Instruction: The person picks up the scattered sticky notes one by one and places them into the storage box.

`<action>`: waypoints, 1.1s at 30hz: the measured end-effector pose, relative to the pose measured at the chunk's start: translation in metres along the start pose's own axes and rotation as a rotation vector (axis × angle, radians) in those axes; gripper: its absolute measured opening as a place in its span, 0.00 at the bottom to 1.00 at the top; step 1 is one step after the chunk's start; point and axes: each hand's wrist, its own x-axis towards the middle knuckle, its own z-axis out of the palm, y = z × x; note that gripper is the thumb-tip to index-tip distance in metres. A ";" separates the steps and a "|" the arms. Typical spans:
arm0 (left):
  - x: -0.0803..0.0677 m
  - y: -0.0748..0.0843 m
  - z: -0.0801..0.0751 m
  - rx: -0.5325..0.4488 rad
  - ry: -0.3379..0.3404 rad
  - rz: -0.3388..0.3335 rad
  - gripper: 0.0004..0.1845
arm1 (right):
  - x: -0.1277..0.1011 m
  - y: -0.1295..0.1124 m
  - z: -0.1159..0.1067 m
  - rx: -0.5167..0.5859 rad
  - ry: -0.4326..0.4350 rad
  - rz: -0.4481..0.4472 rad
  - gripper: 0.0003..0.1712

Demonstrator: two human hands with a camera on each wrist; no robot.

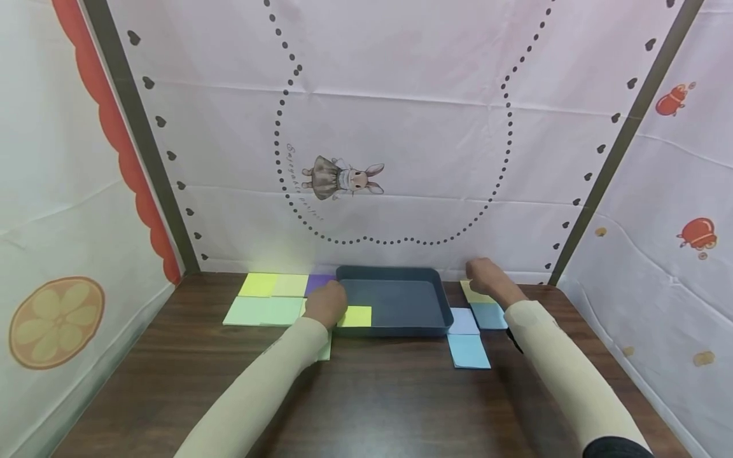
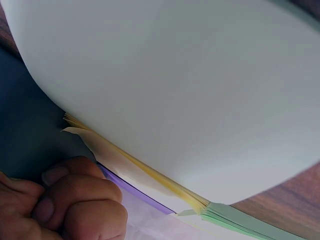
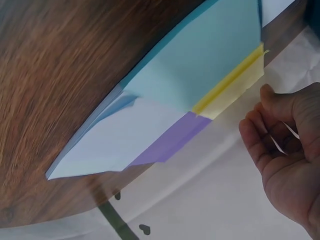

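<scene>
My left hand (image 1: 325,305) is over the left rim of a dark blue tray (image 1: 395,331), close to a purple sticky note pad (image 1: 317,282). In the left wrist view its fingers (image 2: 92,200) curl in towards the thumb, with nothing showing between them. A yellow sticky note (image 1: 356,316) lies inside the tray at its near left corner. Over the table's far right part, my right hand (image 1: 487,278) is beside a yellow pad (image 1: 474,292) and a teal pad (image 1: 488,316). Its fingers (image 3: 252,142) hang loosely bent and hold nothing.
Left of the tray lie bright yellow (image 1: 258,284), pale yellow (image 1: 290,285) and light green pads (image 1: 252,312). Along its right side are lavender (image 1: 462,321) and light blue pads (image 1: 468,351). A printed cloth wall (image 1: 401,159) rises behind the brown table (image 1: 389,394).
</scene>
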 end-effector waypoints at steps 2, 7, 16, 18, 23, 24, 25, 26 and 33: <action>0.000 0.000 0.000 0.000 -0.004 0.001 0.19 | 0.000 0.002 0.000 0.000 0.005 0.002 0.17; -0.002 0.001 -0.001 0.012 -0.007 -0.007 0.21 | 0.002 0.007 -0.001 -0.011 -0.004 0.004 0.18; 0.001 0.000 -0.002 -0.026 -0.025 -0.038 0.18 | 0.005 0.016 -0.003 0.046 -0.063 0.068 0.19; 0.003 -0.001 -0.002 -0.024 -0.027 -0.036 0.17 | 0.005 0.018 -0.004 0.059 -0.065 0.073 0.19; 0.004 -0.002 -0.002 -0.003 -0.019 -0.026 0.19 | 0.004 0.021 -0.002 0.029 -0.032 0.027 0.18; 0.004 -0.002 -0.002 -0.004 -0.018 -0.025 0.20 | 0.004 0.022 -0.002 0.023 -0.023 0.016 0.17; 0.004 -0.001 -0.002 -0.003 -0.016 -0.025 0.20 | 0.003 0.023 -0.001 0.020 -0.018 0.011 0.17; 0.004 -0.001 -0.002 0.001 -0.015 -0.024 0.20 | 0.003 0.023 -0.001 0.016 -0.013 0.005 0.17; 0.001 0.000 -0.001 0.009 -0.011 -0.023 0.19 | 0.004 0.029 0.007 0.053 -0.012 0.021 0.18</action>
